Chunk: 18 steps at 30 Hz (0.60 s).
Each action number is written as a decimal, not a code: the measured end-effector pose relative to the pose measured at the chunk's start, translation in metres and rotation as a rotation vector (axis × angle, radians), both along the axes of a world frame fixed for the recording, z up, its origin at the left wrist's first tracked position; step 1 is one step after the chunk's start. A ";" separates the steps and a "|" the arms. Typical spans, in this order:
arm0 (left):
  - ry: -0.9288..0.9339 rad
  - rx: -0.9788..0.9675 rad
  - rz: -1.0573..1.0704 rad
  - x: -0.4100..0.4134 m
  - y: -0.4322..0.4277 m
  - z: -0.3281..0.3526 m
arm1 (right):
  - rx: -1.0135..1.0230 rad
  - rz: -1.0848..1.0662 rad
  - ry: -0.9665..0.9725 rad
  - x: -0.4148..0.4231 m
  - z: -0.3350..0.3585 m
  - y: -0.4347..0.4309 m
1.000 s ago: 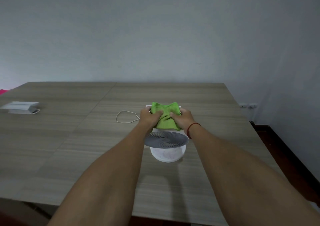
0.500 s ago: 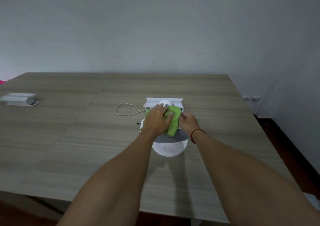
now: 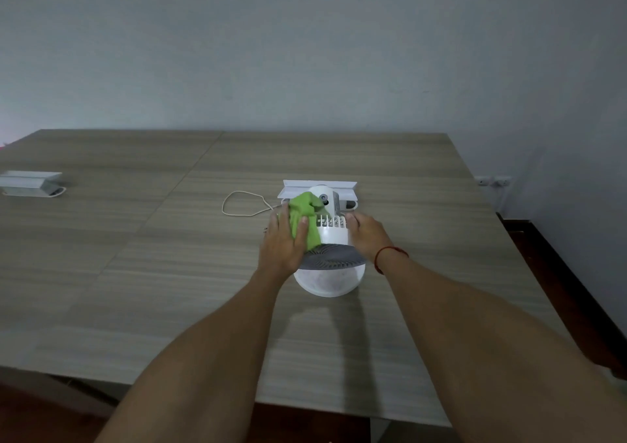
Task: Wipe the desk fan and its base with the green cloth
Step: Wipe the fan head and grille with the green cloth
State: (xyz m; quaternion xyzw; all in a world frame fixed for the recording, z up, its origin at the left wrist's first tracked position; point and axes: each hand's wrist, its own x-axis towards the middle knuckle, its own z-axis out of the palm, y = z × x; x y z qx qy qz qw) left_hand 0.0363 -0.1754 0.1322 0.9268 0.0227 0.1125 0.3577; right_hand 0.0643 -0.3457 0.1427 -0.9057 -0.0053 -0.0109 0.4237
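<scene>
Two hands on the job, both at the desk fan (image 3: 330,235), which sits bench (image 3: 135,256) centre, head tipped back, grille facing up toward the camera. At 9 o'clock, far bench edge: grey box (image 3: 30,183), well apart, irrelevant. White cord (image 3: 242,203) loops at 10 o'clock of the fan. Left hand (image 3: 283,244) has its grip closed around the green cloth (image 3: 303,218), pressing it on the fan housing's left side; cloth bunches up toward the motor hub. Right hand (image 3: 368,235) lies flat against the housing at 3 o'clock, fingers loosely curled, bracing, holding nothing I can see. Step in hand, I judge: wiping the rear housing. Round base (image 3: 327,281) at 6 o'clock looks untouched. Next move likely needs the cloth dragged round the housing, then down to the base, with the right hand steadying against tip.
</scene>
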 end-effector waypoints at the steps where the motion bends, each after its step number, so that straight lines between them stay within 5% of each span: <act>1: 0.009 -0.012 0.003 -0.001 -0.001 -0.001 | 0.000 -0.010 0.000 -0.001 -0.001 0.001; 8: -0.084 0.200 0.092 -0.006 -0.022 -0.002 | -0.026 -0.032 0.020 -0.003 0.005 0.003; 12: -0.188 0.192 -0.035 -0.012 -0.035 -0.002 | -0.086 -0.013 0.042 -0.001 0.011 0.007; 15: -0.164 0.331 -0.020 -0.008 -0.033 -0.003 | -0.105 -0.005 0.047 0.002 0.011 0.009; 18: -0.108 0.260 0.060 -0.002 -0.023 -0.003 | -0.090 -0.013 0.030 0.003 0.007 0.011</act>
